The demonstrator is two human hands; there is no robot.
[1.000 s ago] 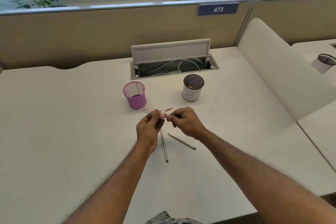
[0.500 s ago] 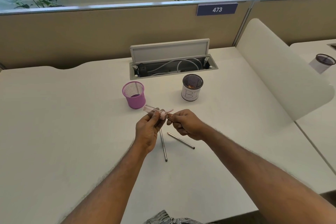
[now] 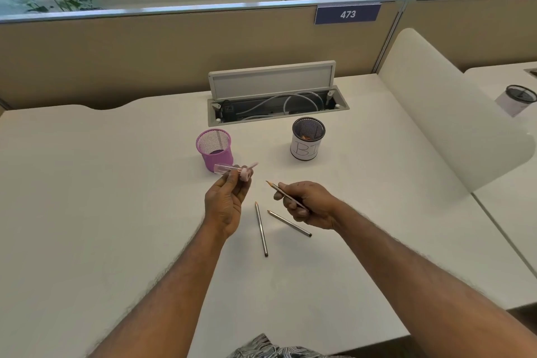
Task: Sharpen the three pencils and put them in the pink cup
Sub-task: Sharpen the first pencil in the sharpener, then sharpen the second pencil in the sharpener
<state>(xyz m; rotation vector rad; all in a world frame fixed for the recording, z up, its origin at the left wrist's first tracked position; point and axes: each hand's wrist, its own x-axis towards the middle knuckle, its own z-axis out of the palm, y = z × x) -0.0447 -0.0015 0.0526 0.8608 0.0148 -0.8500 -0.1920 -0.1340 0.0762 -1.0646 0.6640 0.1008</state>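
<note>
left hand (image 3: 225, 206): sharpener (image 3: 232, 170); right hand (image 3: 309, 203): pencil (image 3: 283, 192), apart

office | desk partition (image 3: 145, 61) | number plate 473 (image 3: 347, 14) | desk cable tray (image 3: 276, 106)

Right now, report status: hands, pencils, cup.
Left hand holds sharpener; right hand holds one pencil, clear of it. Two pencils on desk. Pink cup holds no pencils. Nothing blocking.

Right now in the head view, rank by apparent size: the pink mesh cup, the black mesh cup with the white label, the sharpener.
1-2. Black mesh cup and pink mesh cup: look alike, unranked.
3. Sharpener, in the left hand.
</note>
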